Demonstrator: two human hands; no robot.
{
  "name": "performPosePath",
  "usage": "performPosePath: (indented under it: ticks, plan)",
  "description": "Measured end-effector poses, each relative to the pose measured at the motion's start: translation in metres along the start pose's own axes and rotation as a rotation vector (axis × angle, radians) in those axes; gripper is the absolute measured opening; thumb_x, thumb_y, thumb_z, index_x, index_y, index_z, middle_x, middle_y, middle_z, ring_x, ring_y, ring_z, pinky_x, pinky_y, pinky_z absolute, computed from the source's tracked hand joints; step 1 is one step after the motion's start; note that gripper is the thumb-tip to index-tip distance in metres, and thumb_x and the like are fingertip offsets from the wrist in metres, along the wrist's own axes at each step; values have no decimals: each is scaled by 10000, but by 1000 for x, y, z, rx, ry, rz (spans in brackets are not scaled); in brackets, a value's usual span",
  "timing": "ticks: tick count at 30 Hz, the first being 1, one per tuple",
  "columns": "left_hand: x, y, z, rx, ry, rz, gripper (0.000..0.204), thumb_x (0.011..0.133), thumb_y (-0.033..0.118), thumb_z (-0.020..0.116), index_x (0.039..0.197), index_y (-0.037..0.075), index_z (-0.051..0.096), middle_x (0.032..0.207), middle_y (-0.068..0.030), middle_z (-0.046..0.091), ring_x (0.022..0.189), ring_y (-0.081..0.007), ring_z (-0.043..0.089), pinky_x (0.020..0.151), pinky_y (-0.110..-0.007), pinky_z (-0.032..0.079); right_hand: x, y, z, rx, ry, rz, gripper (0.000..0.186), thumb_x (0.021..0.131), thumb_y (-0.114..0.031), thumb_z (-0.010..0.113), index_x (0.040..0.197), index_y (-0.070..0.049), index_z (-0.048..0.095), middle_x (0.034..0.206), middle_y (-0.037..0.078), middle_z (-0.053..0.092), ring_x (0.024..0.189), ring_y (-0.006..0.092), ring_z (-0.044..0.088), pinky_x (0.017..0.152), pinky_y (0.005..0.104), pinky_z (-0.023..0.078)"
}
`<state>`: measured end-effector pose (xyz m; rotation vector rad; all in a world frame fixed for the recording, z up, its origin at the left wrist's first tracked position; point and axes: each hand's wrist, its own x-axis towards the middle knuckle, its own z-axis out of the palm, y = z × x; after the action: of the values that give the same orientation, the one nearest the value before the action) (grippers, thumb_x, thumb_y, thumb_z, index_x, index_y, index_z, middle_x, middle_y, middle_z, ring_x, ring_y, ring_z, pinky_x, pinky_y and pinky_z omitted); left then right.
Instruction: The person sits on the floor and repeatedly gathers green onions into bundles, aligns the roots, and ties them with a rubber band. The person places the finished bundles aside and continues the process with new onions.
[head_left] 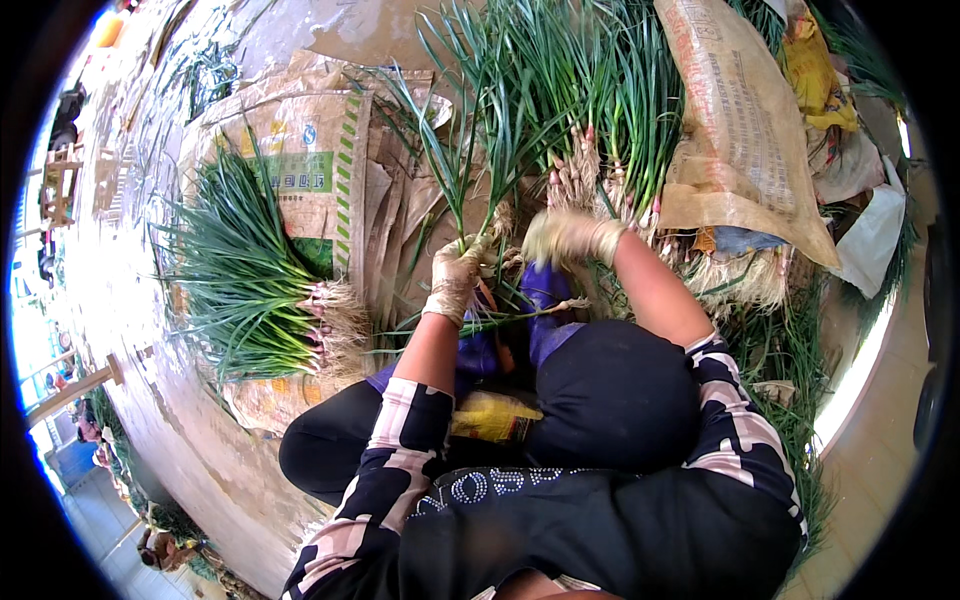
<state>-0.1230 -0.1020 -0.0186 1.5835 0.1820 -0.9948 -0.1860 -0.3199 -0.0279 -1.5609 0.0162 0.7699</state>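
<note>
My gloved left hand (456, 268) is closed around a few stalks of green garlic (455, 190), their leaves fanning up and away from me. Just to its right, my gloved right hand (570, 238) is smeared by motion, so its fingers do not show clearly. It is beside the roots of a large heap of green garlic (620, 110), which lies leaves away, reddish bulbs and pale roots toward me. On the left rests a sorted bundle of green garlic (250, 270), its roots pointing right.
Flattened woven sacks (310, 130) lie under the left bundle. A tan sack (735, 130) covers part of the heap at right. Loose green leaves (790, 370) spread along my right side. Purple boots (545, 300) and a yellow packet (490, 415) are between my knees.
</note>
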Motion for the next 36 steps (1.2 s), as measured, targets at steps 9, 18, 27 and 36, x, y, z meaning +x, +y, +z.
performPosePath:
  ticks: [9, 18, 27, 36]
  plan:
    - [-1, -10, 16, 9, 19, 63, 243, 832, 200, 610, 960, -7, 623, 702, -42, 619, 542, -89, 536, 483, -211, 424, 32, -27, 17, -691, 485, -39, 474, 807, -290, 570, 1251, -213, 424, 852, 151, 621, 749, 299, 610, 682, 371, 471]
    - [3, -16, 21, 370, 130, 148, 169, 839, 198, 586, 887, 51, 653, 636, -14, 608, 534, -73, 533, 490, -218, 424, 20, -56, 8, -712, 622, 131, 610, 829, -395, 518, 1343, -163, 285, 957, 196, 605, 862, 354, 583, 739, 438, 446]
    - [-11, -3, 31, 766, 174, 147, 204, 826, 273, 584, 846, 87, 666, 610, -26, 620, 521, -96, 550, 517, -258, 449, 16, -47, 5, -927, 442, 100, 219, 803, -276, 533, 921, -99, 585, 863, 109, 631, 841, 288, 607, 733, 400, 468]
    - [-16, -12, 36, 363, -19, 59, 209, 858, 214, 518, 897, 50, 641, 546, -52, 576, 423, -107, 483, 411, -246, 387, 15, -22, 24, -1384, 700, -161, 70, 793, -116, 471, 832, -73, 510, 739, 111, 609, 624, 236, 627, 491, 343, 489]
